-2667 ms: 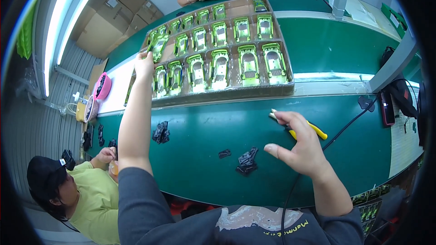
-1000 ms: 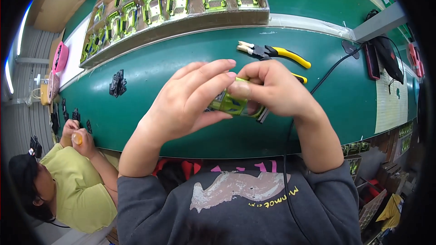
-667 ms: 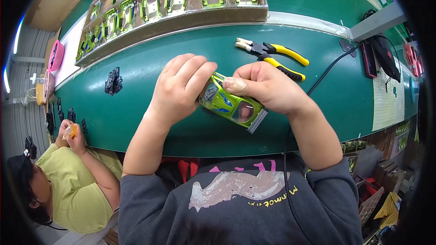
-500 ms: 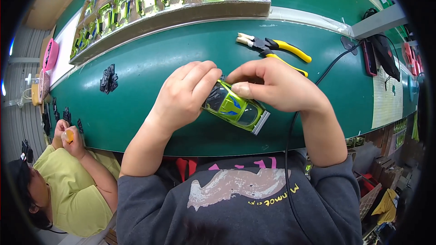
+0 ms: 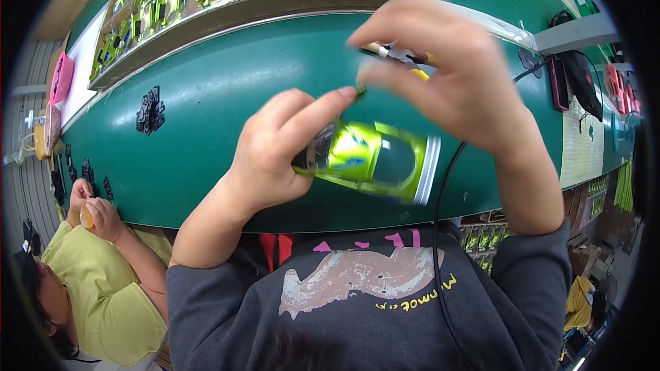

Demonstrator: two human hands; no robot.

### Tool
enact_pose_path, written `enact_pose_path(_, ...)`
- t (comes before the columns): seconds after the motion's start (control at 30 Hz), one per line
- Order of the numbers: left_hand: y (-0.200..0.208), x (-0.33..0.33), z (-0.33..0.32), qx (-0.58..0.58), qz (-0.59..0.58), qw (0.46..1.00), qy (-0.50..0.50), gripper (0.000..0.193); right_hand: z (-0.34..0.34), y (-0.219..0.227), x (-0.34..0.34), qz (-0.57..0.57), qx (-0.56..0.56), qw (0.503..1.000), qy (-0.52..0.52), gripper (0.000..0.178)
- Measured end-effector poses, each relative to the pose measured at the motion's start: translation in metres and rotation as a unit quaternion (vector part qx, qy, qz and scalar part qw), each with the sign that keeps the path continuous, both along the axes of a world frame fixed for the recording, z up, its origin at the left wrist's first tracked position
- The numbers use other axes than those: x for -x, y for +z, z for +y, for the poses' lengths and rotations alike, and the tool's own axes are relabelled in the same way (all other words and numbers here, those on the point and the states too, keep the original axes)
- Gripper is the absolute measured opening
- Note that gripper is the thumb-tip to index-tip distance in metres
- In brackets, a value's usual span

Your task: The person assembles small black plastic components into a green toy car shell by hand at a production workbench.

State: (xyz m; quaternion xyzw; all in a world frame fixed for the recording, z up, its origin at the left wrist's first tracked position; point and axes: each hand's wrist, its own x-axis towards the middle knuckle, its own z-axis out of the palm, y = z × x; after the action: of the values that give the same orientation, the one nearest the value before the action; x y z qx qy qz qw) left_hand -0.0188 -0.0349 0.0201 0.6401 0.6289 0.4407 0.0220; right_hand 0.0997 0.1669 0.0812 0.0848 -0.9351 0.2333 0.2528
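My left hand [image 5: 271, 148] is closed on a bright green toy car body [image 5: 356, 153] with blue markings and a silver strip along its end. It hangs tilted over the green tabletop, blurred by motion. Fingers and thumb apart, my right hand [image 5: 462, 72] is raised up and right of the car, also smeared. Pliers [image 5: 399, 53] with yellow handles lie on the table behind it, partly covered by that hand. A small dark green speck shows near the left index fingertip, too blurred to name.
A cardboard tray [image 5: 247, 7] of similar green car bodies stands at the back. Small black parts [image 5: 149, 111] lie in a pile at left. A black cable [image 5: 440, 213] runs across on the right. At far left a co-worker [image 5: 113, 288] in a yellow-green shirt handles something orange.
My right hand has left the car and moved up and right, over the pliers. The left hand still holds the car, which has turned and shifted slightly right.
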Motion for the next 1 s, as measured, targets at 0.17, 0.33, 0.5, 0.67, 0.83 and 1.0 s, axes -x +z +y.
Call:
enact_pose_path(0.17, -0.006, 0.014, 0.001, 0.016, 0.015, 0.983, 0.180, 0.062, -0.044, -0.001, -0.018, 0.065, 0.062, 0.996, 0.002, 0.014)
enact_pose_path(0.33, -0.006, 0.014, 0.000, 0.005, 0.046, 0.971, 0.233, 0.047, -0.058, -0.040, -0.004, 0.074, -0.025, 0.995, -0.055, 0.023)
enact_pose_path(0.5, -0.010, 0.021, -0.003, -0.021, 0.087, 0.954, 0.286, 0.040, -0.069, -0.036, 0.007, 0.011, -0.079, 0.993, -0.086, 0.028)
enact_pose_path(0.67, -0.008, 0.033, -0.004, -0.048, 0.140, 0.930, 0.336, 0.039, -0.092, -0.040, 0.018, 0.008, -0.014, 0.995, -0.100, 0.013)
enact_pose_path(0.83, -0.003, 0.058, -0.011, -0.112, 0.140, 0.887, 0.426, 0.039, -0.066, -0.032, 0.038, -0.063, 0.154, 0.984, -0.065, 0.017)
enact_pose_path(1.0, -0.011, 0.079, -0.019, -0.129, 0.090, 0.877, 0.453, 0.039, -0.077, -0.049, 0.069, -0.294, 0.022, 0.955, 0.000, 0.028)
